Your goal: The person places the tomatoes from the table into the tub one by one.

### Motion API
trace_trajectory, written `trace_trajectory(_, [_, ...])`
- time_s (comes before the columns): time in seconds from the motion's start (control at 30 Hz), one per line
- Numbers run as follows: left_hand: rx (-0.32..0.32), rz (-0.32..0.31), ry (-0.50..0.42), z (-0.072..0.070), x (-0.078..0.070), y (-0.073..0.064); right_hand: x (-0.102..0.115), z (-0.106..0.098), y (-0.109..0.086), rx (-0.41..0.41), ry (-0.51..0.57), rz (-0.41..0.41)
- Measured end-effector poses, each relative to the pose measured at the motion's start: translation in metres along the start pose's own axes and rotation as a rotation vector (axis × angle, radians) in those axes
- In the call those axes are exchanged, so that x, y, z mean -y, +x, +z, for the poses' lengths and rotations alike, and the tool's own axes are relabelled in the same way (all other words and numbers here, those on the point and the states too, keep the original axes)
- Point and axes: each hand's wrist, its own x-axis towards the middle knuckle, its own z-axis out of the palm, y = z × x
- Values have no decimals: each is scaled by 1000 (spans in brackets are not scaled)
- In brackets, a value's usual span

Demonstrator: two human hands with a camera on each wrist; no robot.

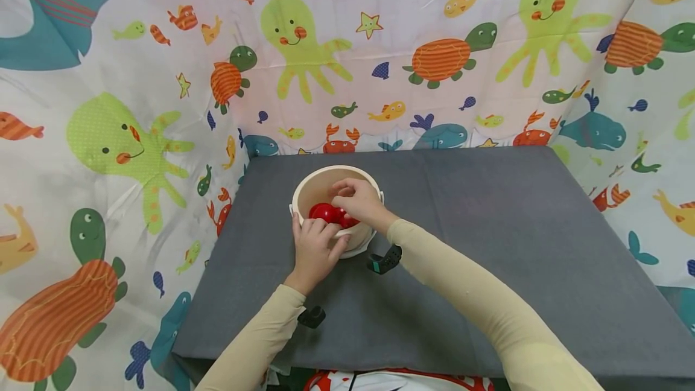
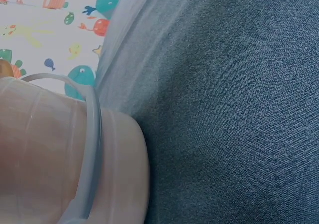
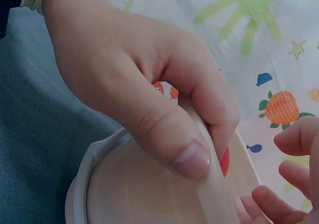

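A cream bucket (image 1: 355, 240) with a white handle (image 2: 92, 154) stands near the left of the table. Inside it lie shiny red round things (image 1: 326, 212), one partly behind the other. My left hand (image 1: 316, 251) grips the near rim; in the right wrist view its thumb lies outside and its fingers (image 3: 202, 92) hook over. Over the bucket's right side is my right hand (image 1: 359, 200), fingers loosely bent above the red things, nothing visible between them. The right wrist view catches its fingertips (image 3: 294, 171) near the rim.
A dark grey cloth (image 1: 488, 246) covers the table. A curtain with sea animals (image 1: 309, 47) hangs behind it and along both sides. Small black devices sit at the left wrist (image 1: 312, 317) and right wrist (image 1: 385, 260).
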Motion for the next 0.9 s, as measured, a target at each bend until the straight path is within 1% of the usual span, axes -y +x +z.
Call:
trace_trajectory(0.4, [-2, 1, 9, -1, 0, 0, -3, -1, 0, -4, 27, 7])
trace_trajectory(0.57, [-5, 3, 3, -1, 0, 0, -3, -7, -2, 0, 48, 35])
trace_trajectory(0.7, [-7, -2, 0, -1, 0, 1, -3, -21, -3, 1, 72, 45])
trace_trajectory(0.83, [9, -9, 1, -1, 0, 1, -7, -46, -7, -15, 81, 36])
trace_trajectory(0.9, [17, -13, 2, -2, 0, 1, -15, -59, -9, -25, 87, 35])
